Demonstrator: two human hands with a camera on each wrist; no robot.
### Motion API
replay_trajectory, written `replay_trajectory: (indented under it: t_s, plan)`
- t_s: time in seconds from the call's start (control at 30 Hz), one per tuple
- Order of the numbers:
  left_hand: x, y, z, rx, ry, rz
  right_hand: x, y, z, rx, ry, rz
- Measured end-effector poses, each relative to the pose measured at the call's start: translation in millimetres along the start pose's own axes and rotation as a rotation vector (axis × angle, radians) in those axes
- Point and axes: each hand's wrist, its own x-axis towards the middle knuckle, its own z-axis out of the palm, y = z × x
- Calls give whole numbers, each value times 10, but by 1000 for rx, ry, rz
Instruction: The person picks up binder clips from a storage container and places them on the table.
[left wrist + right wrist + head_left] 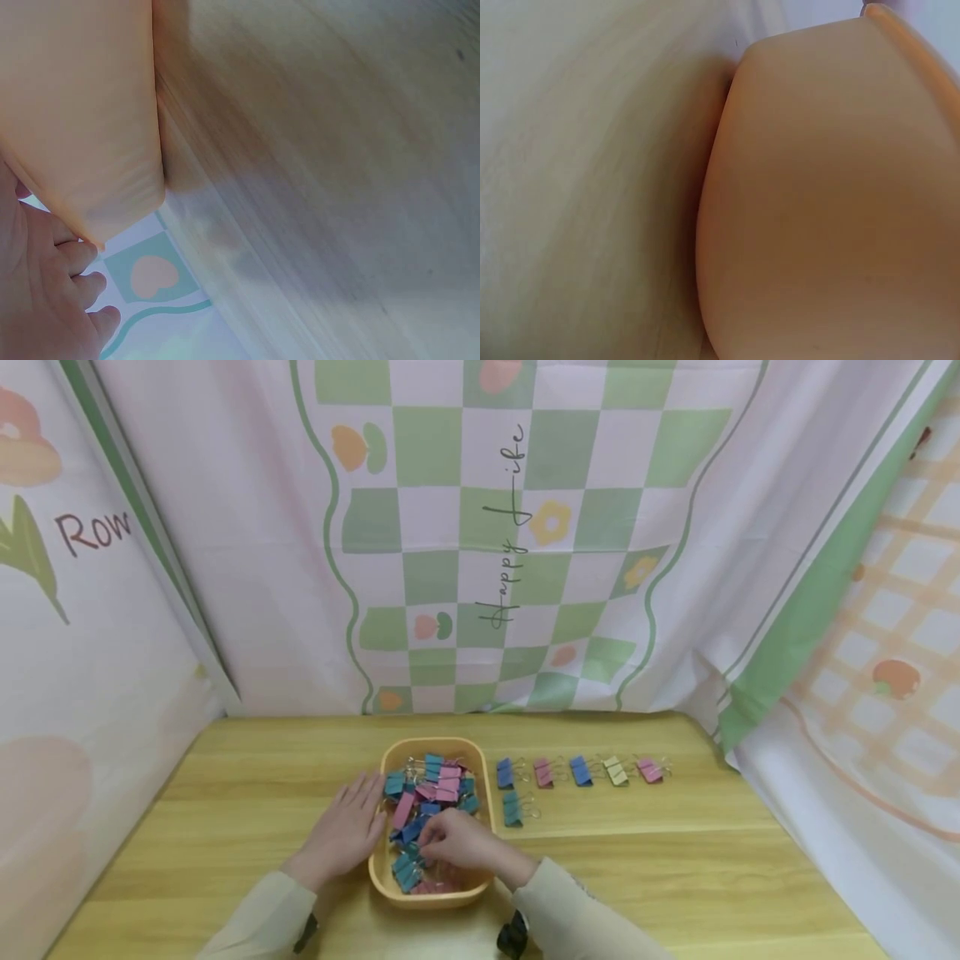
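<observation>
A yellow-orange plastic basket (489, 827) holds a heap of binder clips (448, 783) in teal, blue and pink. Flat along the basket's left side lies my left hand (347, 825), its fingers extended at the rim. In the left wrist view, the fingers (88, 289) of that hand show beside the basket's outer wall (82, 112). My right hand (459, 842) reaches over the right rim, fingers bent and fingertips close together among the teal and blue clips. I cannot tell whether a clip is pinched there. The right wrist view shows only the basket's wall and tabletop.
Right of the basket, several binder clips stand in a row, from a blue clip (506, 773) to a pink clip (651, 770). A teal clip (513, 810) sits in front of the row's left end. Patterned curtains (495, 568) enclose the wooden table (637, 860).
</observation>
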Motion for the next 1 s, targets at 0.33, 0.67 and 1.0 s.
replay_trajectory:
  t_s: [0.33,0.67,1.0]
  plan:
    - [11,-4,5,-8,-7,-3,-78,-34,-64,105,-33,-47]
    - [13,-7,16,7,8,6,-201,-95,-255,169,-47,-124]
    - [8,19,-8,-4,-5,-19,-322,-151,-477,204,9,-158]
